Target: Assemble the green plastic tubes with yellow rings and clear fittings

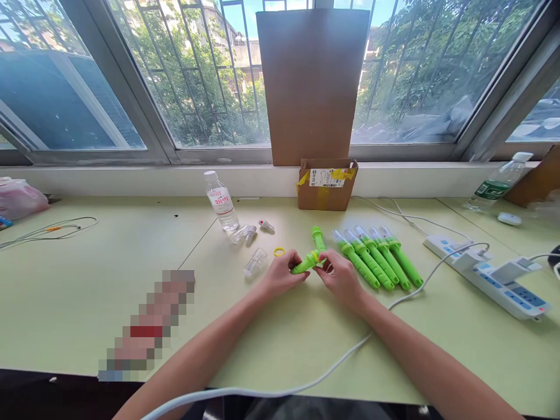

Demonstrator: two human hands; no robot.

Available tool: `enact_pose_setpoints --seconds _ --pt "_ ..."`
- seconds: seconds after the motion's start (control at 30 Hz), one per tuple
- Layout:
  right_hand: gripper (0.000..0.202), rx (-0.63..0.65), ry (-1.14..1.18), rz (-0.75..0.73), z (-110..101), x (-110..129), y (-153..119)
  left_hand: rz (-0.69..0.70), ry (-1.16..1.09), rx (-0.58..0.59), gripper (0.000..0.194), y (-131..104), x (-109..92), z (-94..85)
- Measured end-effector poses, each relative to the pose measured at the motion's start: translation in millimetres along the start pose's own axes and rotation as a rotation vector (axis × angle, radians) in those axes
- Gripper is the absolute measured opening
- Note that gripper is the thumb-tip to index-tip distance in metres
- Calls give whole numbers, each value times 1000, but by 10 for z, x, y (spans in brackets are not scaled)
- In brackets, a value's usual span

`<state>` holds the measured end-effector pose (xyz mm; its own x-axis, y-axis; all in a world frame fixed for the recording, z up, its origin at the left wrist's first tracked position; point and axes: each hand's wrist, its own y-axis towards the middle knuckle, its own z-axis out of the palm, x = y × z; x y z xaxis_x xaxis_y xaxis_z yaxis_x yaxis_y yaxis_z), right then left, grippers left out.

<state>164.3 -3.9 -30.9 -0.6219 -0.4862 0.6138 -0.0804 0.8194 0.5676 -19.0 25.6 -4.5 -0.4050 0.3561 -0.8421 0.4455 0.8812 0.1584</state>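
Note:
My left hand [286, 272] is wrapped round a green tube [303, 266] with a yellow ring [313, 256] near its upper end. The fingers of my right hand [339, 276] are pinched at that ringed end; what they grip there is too small to tell. Just beyond, another green piece [318, 236] lies on the table. To the right, several green tubes with clear caps [376, 259] lie side by side. A loose yellow ring [279, 251] and clear plastic caps [256, 263] are left of my left hand.
Behind stand a water bottle [222, 203] and a small cardboard box [326, 189]. On the right are a power strip [485, 277] and another bottle [496, 184]. A white cable [336, 363] crosses the front under my right forearm. A blurred-out object [151, 321] lies left.

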Motion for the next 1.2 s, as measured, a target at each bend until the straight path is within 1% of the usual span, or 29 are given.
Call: enact_pose_setpoints --seconds 0.07,0.13,0.27,0.33,0.47,0.6,0.67,0.77,0.83,0.9,1.0,1.1,1.2 --pt "9 -1 5 4 -5 0 1 18 -1 -36 24 -6 6 10" --pt "9 -1 8 16 -8 2 2 0 -28 -30 25 -7 21 13" --pt "9 9 9 50 -6 16 6 -109 -145 97 27 6 48 -16" --pt "8 12 10 54 -5 27 7 -140 -174 135 30 15 47 -43" --pt "7 18 18 54 -6 39 4 -168 -167 176 32 24 13 -92" --pt "7 26 23 51 -3 26 1 -148 -132 196 31 19 -5 -98" --pt "7 21 24 52 1 15 2 -90 -25 145 30 15 3 -82" --pt "7 -7 13 49 6 9 6 54 316 -16 28 12 25 -44" --pt "8 -29 -4 46 8 15 7 114 528 -78 27 12 40 -12" --pt "9 -48 -25 47 11 26 7 138 655 -92 28 12 55 24" --pt "10 -84 -37 72 21 38 9 169 780 -99 30 10 75 76" --pt "15 -129 14 160 36 36 17 191 888 -100 29 6 74 117" --pt "20 -150 71 230 50 27 24 178 979 -94 25 2 59 140"
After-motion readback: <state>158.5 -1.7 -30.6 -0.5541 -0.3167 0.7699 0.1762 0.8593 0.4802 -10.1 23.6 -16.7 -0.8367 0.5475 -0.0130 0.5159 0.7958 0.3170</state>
